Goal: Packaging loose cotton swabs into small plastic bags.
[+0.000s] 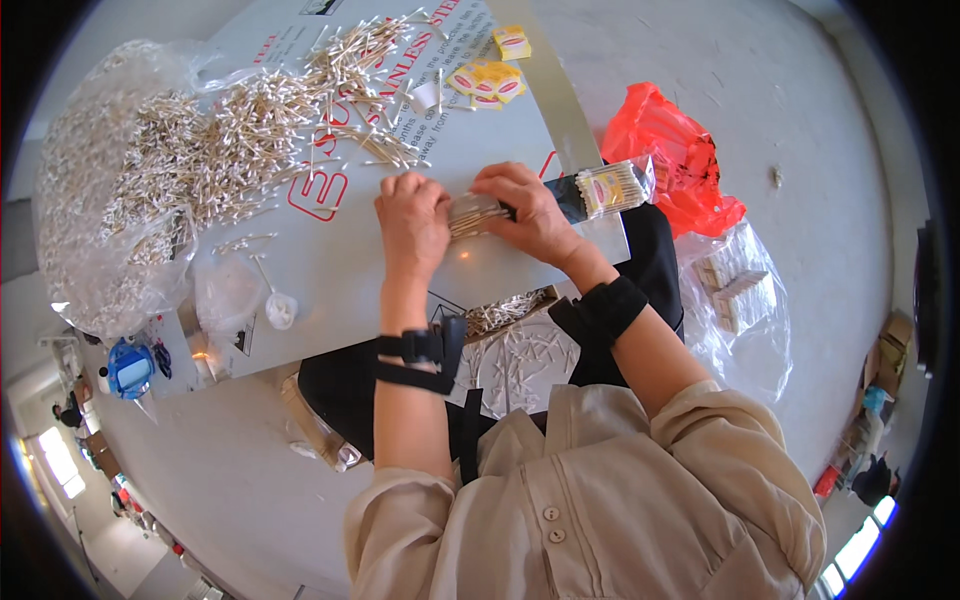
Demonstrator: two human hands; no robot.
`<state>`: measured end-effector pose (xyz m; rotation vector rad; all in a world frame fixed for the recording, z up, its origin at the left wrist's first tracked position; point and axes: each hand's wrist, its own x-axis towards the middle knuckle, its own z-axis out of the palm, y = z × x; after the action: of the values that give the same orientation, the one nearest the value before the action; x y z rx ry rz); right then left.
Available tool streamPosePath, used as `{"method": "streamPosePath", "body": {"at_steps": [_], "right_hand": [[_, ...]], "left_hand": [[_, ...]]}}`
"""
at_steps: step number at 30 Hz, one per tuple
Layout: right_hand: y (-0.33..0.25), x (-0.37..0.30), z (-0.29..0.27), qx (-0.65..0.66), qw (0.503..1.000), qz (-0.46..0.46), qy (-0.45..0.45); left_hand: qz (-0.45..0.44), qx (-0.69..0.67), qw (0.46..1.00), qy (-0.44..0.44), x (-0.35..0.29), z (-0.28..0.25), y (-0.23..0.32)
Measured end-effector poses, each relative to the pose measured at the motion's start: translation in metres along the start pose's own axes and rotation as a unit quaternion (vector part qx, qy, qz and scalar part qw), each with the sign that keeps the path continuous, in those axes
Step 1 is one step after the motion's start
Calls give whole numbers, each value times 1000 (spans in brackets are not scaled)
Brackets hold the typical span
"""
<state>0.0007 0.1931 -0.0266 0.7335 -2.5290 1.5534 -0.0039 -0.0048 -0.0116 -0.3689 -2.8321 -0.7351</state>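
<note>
Between my hands, low over the table's near edge, lies a clear plastic packet of cotton swabs (472,218). My left hand (412,222) is closed with its fingers curled at the packet's left end. At the other end my right hand (532,212) grips it with thumb and fingers bent; a small dark thing partly shows under those fingers, too hidden to name. Just right of my right hand, another clear pack of swabs with a yellow label (612,190) rests at the table's right edge.
Loose cotton swabs (262,110) spill from a big clear bag (75,190) at the left. Yellow labels (485,82) lie at the far side. Off the right edge are a red plastic bag (660,135) and a clear bag of white packs (740,290). Below sits a swab-filled box (505,314).
</note>
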Motion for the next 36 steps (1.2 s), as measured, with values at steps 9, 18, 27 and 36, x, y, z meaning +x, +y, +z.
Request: {"method": "streamPosePath", "body": {"at_steps": [9,18,27,36], "right_hand": [[-16,-18,9,247,939,173,164],[-15,-24,19,312,908,194,200],[-23,-30,29,363,876,186,258],[-15,-32,24,349,879,192,261]], "left_hand": [[-45,91,990,-98,-61,16,57],[-44,127,984,-119,-41,17,51],[-33,116,992,-29,-54,11,48],[19,49,998,29,-27,1,44]]}}
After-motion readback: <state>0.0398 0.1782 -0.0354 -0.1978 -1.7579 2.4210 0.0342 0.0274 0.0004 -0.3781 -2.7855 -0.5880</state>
